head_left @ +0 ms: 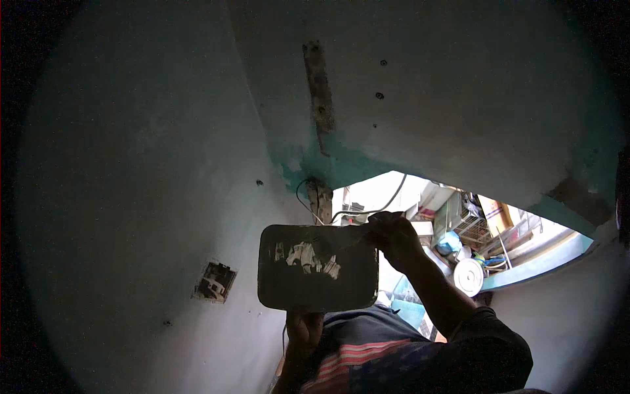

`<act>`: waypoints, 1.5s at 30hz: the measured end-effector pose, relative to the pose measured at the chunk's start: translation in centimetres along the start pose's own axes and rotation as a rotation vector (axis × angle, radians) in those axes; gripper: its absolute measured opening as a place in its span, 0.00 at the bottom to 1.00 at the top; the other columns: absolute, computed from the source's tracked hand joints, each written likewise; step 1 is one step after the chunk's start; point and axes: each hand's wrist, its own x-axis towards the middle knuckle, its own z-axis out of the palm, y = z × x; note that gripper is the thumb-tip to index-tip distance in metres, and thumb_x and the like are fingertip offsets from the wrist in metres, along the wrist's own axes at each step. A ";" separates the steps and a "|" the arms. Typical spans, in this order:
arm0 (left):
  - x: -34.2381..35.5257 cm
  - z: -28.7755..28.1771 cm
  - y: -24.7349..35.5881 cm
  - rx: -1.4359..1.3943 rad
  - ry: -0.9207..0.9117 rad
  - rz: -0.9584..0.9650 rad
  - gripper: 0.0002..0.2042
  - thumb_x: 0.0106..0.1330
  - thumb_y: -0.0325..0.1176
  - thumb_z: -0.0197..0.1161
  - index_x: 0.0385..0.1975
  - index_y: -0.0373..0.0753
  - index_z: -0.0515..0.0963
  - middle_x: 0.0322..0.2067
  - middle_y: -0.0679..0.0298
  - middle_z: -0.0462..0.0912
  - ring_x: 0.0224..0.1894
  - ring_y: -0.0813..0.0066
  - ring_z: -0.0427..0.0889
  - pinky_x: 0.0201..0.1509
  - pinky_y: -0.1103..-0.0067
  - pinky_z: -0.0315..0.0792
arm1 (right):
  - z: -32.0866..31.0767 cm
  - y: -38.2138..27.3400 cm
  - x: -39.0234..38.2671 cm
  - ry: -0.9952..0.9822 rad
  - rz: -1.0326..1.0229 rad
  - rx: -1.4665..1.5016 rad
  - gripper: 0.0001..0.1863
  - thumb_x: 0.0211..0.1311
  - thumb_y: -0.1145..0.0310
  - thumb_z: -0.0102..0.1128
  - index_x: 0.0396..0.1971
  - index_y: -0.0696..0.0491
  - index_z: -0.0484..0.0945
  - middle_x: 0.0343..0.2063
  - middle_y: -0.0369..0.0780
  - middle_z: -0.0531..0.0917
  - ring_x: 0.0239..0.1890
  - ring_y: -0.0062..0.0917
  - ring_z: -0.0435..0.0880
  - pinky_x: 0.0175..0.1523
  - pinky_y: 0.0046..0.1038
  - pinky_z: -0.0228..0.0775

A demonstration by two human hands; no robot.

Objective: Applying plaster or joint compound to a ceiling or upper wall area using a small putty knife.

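Note:
My left hand is closed on the underside of a dark rectangular board with rounded corners and patches of pale paste on top. My right hand is closed at the board's upper right corner on what looks like a flat scraper; its blade lies over the board and is hard to make out in the shadow.
Pale walls with teal patches surround me. An uncovered electrical box is at left, loose cables hang behind the board. An opening at right shows clutter below: a wire rack, a round white lid and panels.

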 end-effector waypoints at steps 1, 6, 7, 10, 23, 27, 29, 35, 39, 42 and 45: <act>0.6 -0.8 -0.1 -0.017 -0.072 0.027 0.18 0.60 0.25 0.58 0.52 0.36 0.72 0.48 0.60 0.78 0.51 0.67 0.78 0.52 0.72 0.76 | 0.3 -0.5 0.3 0.006 0.302 0.648 0.09 0.64 0.66 0.60 0.32 0.56 0.82 0.32 0.41 0.84 0.38 0.28 0.83 0.45 0.31 0.75; 0.5 -3.6 -1.6 -0.168 -0.057 0.116 0.18 0.60 0.24 0.57 0.52 0.37 0.73 0.48 0.59 0.79 0.54 0.64 0.77 0.57 0.68 0.73 | 0.8 -1.0 1.3 -0.013 -0.027 0.189 0.08 0.63 0.66 0.62 0.34 0.56 0.82 0.32 0.41 0.84 0.33 0.27 0.84 0.39 0.29 0.78; 0.4 -2.7 -1.5 -0.167 -0.039 0.124 0.18 0.60 0.24 0.57 0.52 0.37 0.73 0.48 0.59 0.79 0.54 0.64 0.77 0.57 0.68 0.73 | 1.4 -1.4 2.1 -0.016 -0.185 0.105 0.09 0.62 0.69 0.65 0.37 0.58 0.82 0.32 0.41 0.85 0.31 0.26 0.85 0.37 0.26 0.79; 0.5 2.7 -0.2 0.014 0.037 0.094 0.19 0.62 0.26 0.58 0.54 0.37 0.72 0.51 0.59 0.77 0.54 0.65 0.77 0.60 0.67 0.72 | 3.2 -3.2 2.9 -0.160 -0.341 -0.191 0.08 0.60 0.69 0.67 0.36 0.56 0.84 0.35 0.41 0.86 0.33 0.27 0.87 0.38 0.26 0.80; 0.3 3.1 0.5 0.030 0.068 0.161 0.21 0.64 0.27 0.59 0.58 0.36 0.71 0.56 0.58 0.76 0.59 0.63 0.74 0.63 0.66 0.71 | 2.2 -0.6 4.0 -0.204 -0.225 -0.083 0.07 0.57 0.67 0.68 0.33 0.54 0.86 0.34 0.42 0.87 0.35 0.28 0.86 0.41 0.28 0.80; 0.2 2.7 0.6 -0.079 0.152 0.129 0.21 0.63 0.27 0.60 0.57 0.37 0.71 0.55 0.58 0.76 0.58 0.63 0.75 0.63 0.66 0.71 | 2.1 1.2 4.5 -0.025 0.092 0.442 0.11 0.58 0.65 0.68 0.35 0.57 0.84 0.31 0.44 0.85 0.32 0.29 0.85 0.39 0.33 0.78; 0.1 3.6 0.4 -0.041 0.230 0.187 0.22 0.61 0.26 0.60 0.57 0.36 0.72 0.54 0.58 0.77 0.56 0.62 0.77 0.61 0.65 0.72 | 1.6 1.7 5.2 -0.055 -0.004 0.204 0.14 0.59 0.63 0.68 0.36 0.59 0.83 0.29 0.45 0.84 0.30 0.30 0.84 0.38 0.34 0.76; -1.3 4.2 0.3 1.031 0.222 0.441 0.19 0.60 0.25 0.60 0.53 0.35 0.74 0.51 0.57 0.79 0.54 0.61 0.78 0.60 0.65 0.73 | -0.3 -1.7 6.5 -0.260 0.523 1.236 0.25 0.67 0.49 0.59 0.32 0.61 0.79 0.22 0.43 0.79 0.23 0.28 0.77 0.31 0.31 0.69; -2.1 5.0 0.3 -0.042 0.170 0.131 0.20 0.60 0.26 0.61 0.54 0.35 0.74 0.51 0.56 0.79 0.54 0.59 0.78 0.61 0.64 0.72 | 0.9 -1.3 7.1 -0.009 0.415 0.974 0.27 0.69 0.44 0.53 0.25 0.55 0.77 0.20 0.38 0.77 0.21 0.22 0.71 0.26 0.25 0.62; -3.5 4.5 -0.4 -0.013 0.396 0.207 0.21 0.63 0.27 0.60 0.57 0.34 0.72 0.55 0.54 0.77 0.56 0.57 0.77 0.63 0.63 0.71 | -1.0 -3.2 8.5 -0.308 0.416 1.358 0.19 0.71 0.51 0.56 0.32 0.53 0.77 0.24 0.38 0.79 0.23 0.23 0.72 0.30 0.25 0.66; -4.0 4.7 -0.7 0.053 0.398 0.219 0.21 0.66 0.35 0.56 0.57 0.33 0.72 0.55 0.50 0.77 0.56 0.53 0.77 0.61 0.59 0.73 | -0.6 -5.2 10.9 -0.480 0.036 1.874 0.13 0.72 0.56 0.56 0.38 0.51 0.75 0.28 0.36 0.78 0.28 0.23 0.74 0.35 0.26 0.69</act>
